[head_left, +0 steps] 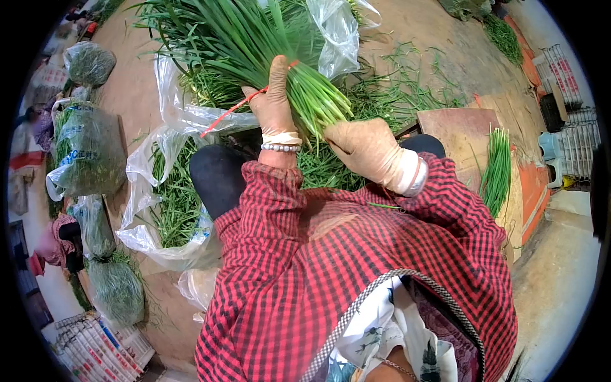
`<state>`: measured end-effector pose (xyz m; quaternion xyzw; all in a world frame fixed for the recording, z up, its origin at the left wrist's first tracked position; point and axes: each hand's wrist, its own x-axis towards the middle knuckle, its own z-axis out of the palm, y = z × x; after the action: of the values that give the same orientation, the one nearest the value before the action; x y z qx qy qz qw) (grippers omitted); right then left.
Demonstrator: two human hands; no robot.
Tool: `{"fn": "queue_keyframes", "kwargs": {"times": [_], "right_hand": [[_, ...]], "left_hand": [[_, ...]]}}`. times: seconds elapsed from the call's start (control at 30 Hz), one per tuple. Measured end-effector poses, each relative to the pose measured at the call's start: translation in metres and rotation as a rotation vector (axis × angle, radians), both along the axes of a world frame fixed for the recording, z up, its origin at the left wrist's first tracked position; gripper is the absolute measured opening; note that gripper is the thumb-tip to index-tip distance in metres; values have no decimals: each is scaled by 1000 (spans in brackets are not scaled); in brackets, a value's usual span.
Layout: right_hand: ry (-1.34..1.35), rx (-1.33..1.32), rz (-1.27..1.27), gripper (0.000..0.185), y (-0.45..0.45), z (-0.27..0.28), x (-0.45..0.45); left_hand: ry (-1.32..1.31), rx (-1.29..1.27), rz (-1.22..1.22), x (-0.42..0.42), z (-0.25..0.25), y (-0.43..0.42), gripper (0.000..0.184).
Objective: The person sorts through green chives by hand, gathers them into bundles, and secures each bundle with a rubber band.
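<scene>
A thick bunch of green chives (245, 48) is in my left hand (273, 108), which is closed round it with the thumb across the stems. The pale stem ends point down to the right, and the leaves fan out to the upper left. A red tie (226, 116) passes at the bunch, its loose end hanging to the left of my wrist. My right hand (369, 149) is curled against the lower stem ends. Its fingertips are turned under, so whatever they grip is hidden. Both hands wear thin pale gloves.
Loose chives (175, 213) fill an open clear plastic bag (143, 169) beside my left knee. Scattered leaves (407, 89) cover the floor ahead. A smaller bunch (496, 172) lies on a board (458, 124) to my right. Packed bags (89, 149) and a person (60, 239) are at far left.
</scene>
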<state>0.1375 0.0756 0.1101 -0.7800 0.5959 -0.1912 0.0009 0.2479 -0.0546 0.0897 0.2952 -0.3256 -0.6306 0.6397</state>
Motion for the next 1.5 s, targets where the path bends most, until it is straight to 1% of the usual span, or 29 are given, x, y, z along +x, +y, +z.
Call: {"fn": "queue_keyframes", "kwargs": {"times": [0.03, 0.07, 0.1, 0.17, 0.2, 0.23, 0.3, 0.33, 0.37, 0.43, 0.47, 0.57, 0.63, 0.7, 0.73, 0.77, 0.83, 0.9, 0.97, 1.03, 1.07, 1.1, 1.17, 1.2, 1.27, 1.3, 1.37, 1.4, 1.5], "right_hand": [[23, 253, 26, 11, 7, 3, -3], [46, 507, 51, 12, 11, 7, -4], [47, 508, 50, 12, 12, 11, -4], [-406, 515, -65, 36, 12, 20, -4], [-421, 464, -145, 42, 8, 25, 0], [-422, 462, -149, 42, 4, 25, 4], [-187, 371, -193, 34, -4, 20, 10], [-230, 222, -174, 25, -6, 6, 12], [-228, 212, -169, 25, -7, -4, 11], [-361, 107, -185, 20, -3, -6, 17], [-447, 181, -207, 16, -2, -4, 16], [-513, 245, -206, 15, -2, 1, 15], [-506, 173, -127, 14, 2, 2, 15], [-374, 187, -72, 12, 12, 6, 11], [-457, 206, -77, 12, 19, 8, 12], [-425, 284, -58, 11, 26, 14, 12], [-328, 433, 34, 9, 47, 9, 5], [-330, 566, -14, 17, 62, 0, -5], [-557, 461, -150, 17, 66, 1, -20], [-658, 562, -249, 23, 48, 36, -20], [-583, 457, -127, 28, 40, 45, -15], [-580, 457, -126, 28, 33, 35, -8], [-553, 235, 27, 32, 22, 4, 8], [-552, 234, 31, 32, 16, 4, 19], [-1378, 889, -125, 32, 8, 3, 35], [-1421, 955, -45, 32, 11, 3, 33], [-1410, 972, -13, 31, 16, 7, 34], [-1409, 969, -14, 31, 18, 7, 32], [-1285, 1019, -17, 30, 29, 11, 21]], "left_hand": [[-2, 25, 12, 0, 2, 1, 68], [-1, 25, 11, 1, -1, -1, 68], [7, -23, 24, 1, -4, -5, 69], [19, -67, 37, 0, -13, -7, 70], [0, -85, 53, 0, -14, -6, 70], [-20, -106, 66, -2, -14, -5, 70], [-10, -73, 60, -4, -12, -3, 68], [0, -36, 61, -5, -11, -1, 67], [2, -46, 66, -3, -9, -2, 67], [173, 59, -24, 3, -8, 0, 62], [198, 52, -57, 5, -18, -5, 58], [187, 44, -140, 8, -26, -9, 58], [189, 62, -159, 14, -18, -10, 63], [427, 97, -226, 21, -6, -6, 74], [410, 74, -211, 25, -3, -8, 84], [408, 74, -207, 30, -3, -11, 84], [545, 25, -177, 39, -7, -22, 82], [407, 11, -190, 52, -8, -31, 91], [398, -1, -121, 56, -1, -28, 85], [531, 28, -143, 60, -14, -34, 76], [534, 30, -105, 55, -4, -25, 75], [520, 48, -88, 52, -1, -22, 75], [475, 22, -36, 45, 9, -15, 77], [475, 20, -33, 45, 11, -14, 77], [472, 17, -10, 47, 13, -14, 79], [469, 15, -6, 49, 11, -16, 79], [465, -91, -52, 54, -2, -25, 85], [571, -98, -161, 59, -6, -29, 89], [657, -174, -139, 62, -20, -41, 90]]}}
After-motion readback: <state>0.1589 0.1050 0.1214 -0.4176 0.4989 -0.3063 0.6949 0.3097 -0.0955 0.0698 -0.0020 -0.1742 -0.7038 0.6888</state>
